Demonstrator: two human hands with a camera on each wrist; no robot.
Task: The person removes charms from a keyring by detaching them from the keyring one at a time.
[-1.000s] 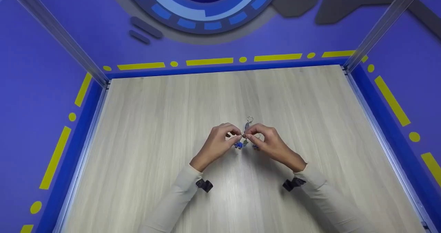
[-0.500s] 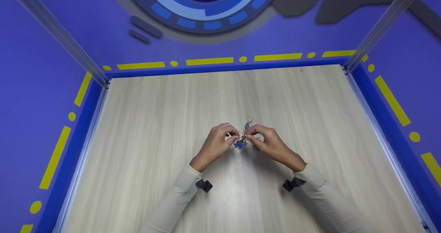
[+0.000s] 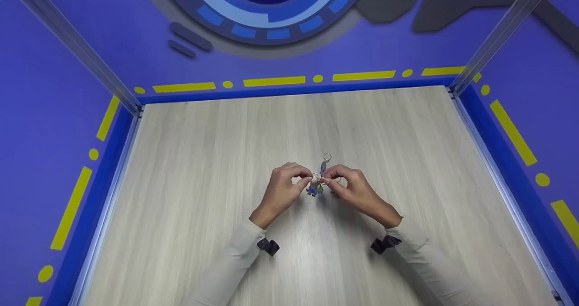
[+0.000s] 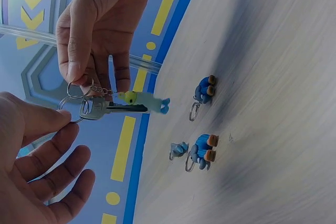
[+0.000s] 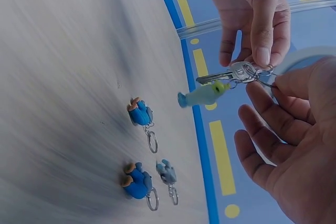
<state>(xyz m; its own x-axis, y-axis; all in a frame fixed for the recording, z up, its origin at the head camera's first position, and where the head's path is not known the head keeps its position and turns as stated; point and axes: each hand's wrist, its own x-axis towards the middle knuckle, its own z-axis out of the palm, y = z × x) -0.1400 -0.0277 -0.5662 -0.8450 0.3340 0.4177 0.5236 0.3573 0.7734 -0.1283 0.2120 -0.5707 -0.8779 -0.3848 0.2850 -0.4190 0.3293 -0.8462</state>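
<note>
Left hand [image 3: 287,184] and right hand [image 3: 353,186] face each other just above the table. Between thumb and finger, the left hand pinches a metal split ring that carries a silver key [image 4: 93,107]. The right hand pinches the ring of a keychain whose pale figurine [image 5: 202,95] has a yellow-green head and hangs from a short chain. Both rings overlap between the fingertips, and I cannot tell whether they are linked. On the table below lie two blue figurine keychains [image 4: 203,149] [image 4: 205,88] and a smaller grey-blue figurine keychain [image 5: 167,172].
The light wood-grain table [image 3: 217,161] is bounded by blue panels [image 3: 271,66] with yellow dashes at the back and sides. Metal posts [image 3: 502,35] stand at the back corners. Black wrist cameras [image 3: 268,246] sit at both sleeves.
The left hand has drawn slightly leftward, and a gap with the rings in it has opened between the fingertips. The hanging figurine has shifted slightly left. The right hand has barely moved.
</note>
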